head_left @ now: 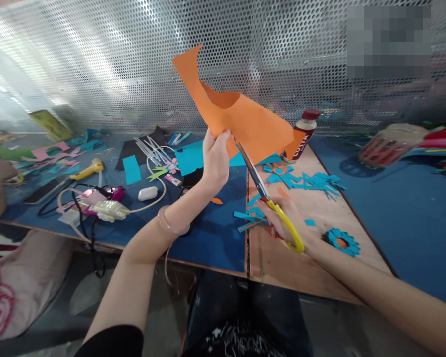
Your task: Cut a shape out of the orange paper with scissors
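Observation:
A large orange sheet of paper [250, 119] with curved cut-outs is held up above the table, pinched at its lower edge by my left hand [217, 156]. My right hand [282, 218] grips scissors with yellow handles [288, 225]. Their blades point up and left, with the tips at the lower edge of the orange paper near my left fingers. Beneath lie blue paper strips [250, 219], a blue paper flower with an orange centre [342, 242] and another such flower [278, 171]. Part of a blue sheet [189, 157] shows behind my left hand.
A bottle with a red cap [305, 134] stands behind the paper. Leftward lie a white earbud case [147, 193], a yellow glue gun [87, 169], and a power strip with cables [109, 210]. A clear jar [392, 144] is at right. Another person's hand [0, 173] is at far left.

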Demonstrator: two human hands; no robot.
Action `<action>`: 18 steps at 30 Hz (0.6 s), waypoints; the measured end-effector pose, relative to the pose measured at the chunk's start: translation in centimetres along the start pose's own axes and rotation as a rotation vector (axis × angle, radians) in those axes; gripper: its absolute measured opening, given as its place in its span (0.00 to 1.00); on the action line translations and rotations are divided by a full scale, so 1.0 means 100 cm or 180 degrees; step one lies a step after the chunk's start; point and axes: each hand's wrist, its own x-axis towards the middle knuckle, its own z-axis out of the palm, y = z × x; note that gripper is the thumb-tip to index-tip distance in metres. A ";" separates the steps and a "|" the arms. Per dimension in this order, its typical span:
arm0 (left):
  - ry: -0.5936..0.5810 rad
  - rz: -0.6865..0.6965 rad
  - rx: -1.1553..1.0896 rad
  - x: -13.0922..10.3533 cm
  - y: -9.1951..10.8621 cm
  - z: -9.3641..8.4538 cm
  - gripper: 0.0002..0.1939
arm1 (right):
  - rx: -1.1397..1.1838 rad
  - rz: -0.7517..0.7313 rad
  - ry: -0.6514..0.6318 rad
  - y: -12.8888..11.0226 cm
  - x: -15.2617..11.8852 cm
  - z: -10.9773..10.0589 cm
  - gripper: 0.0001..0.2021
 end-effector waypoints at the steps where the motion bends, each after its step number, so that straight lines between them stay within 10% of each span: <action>1: 0.0005 0.0003 -0.0019 0.000 0.000 0.000 0.06 | 0.0004 -0.0010 -0.0003 0.000 0.000 0.000 0.23; 18: 0.0249 0.0226 -0.0023 0.043 -0.008 -0.024 0.12 | 0.0285 0.0024 -0.0127 0.007 0.000 0.005 0.16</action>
